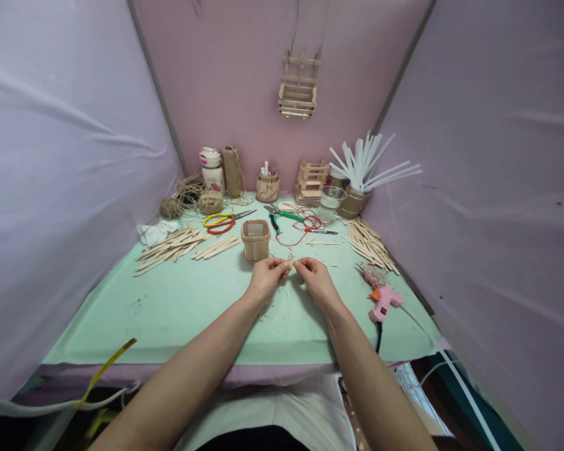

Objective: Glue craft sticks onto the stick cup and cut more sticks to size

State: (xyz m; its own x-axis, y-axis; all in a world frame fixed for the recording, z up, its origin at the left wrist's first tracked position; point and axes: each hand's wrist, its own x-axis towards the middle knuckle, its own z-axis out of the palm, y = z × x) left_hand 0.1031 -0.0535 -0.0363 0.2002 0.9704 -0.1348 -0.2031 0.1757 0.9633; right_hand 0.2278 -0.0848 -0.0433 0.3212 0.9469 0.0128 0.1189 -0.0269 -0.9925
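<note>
Over the middle of the green table, my left hand [267, 277] and my right hand [314, 279] meet almost fingertip to fingertip. Both are pinched around a small pale wooden piece [291, 264], mostly covered by the fingers. A small wooden cup [255, 242] made of craft sticks stands upright just behind my left hand. Tiny wood scraps lie around the fingertips. To the right of my right hand, a pink glue gun [384, 299] rests on its side, its nozzle toward the back left.
Craft sticks lie in piles at left [172, 249] and right [370, 245]. Behind are scissors [220, 222], green-handled pliers [289, 216], red wire [311, 219], twine [210, 202], a bottle [212, 170] and a pot of white glue sticks [354, 203]. A wooden swing [297, 99] hangs above.
</note>
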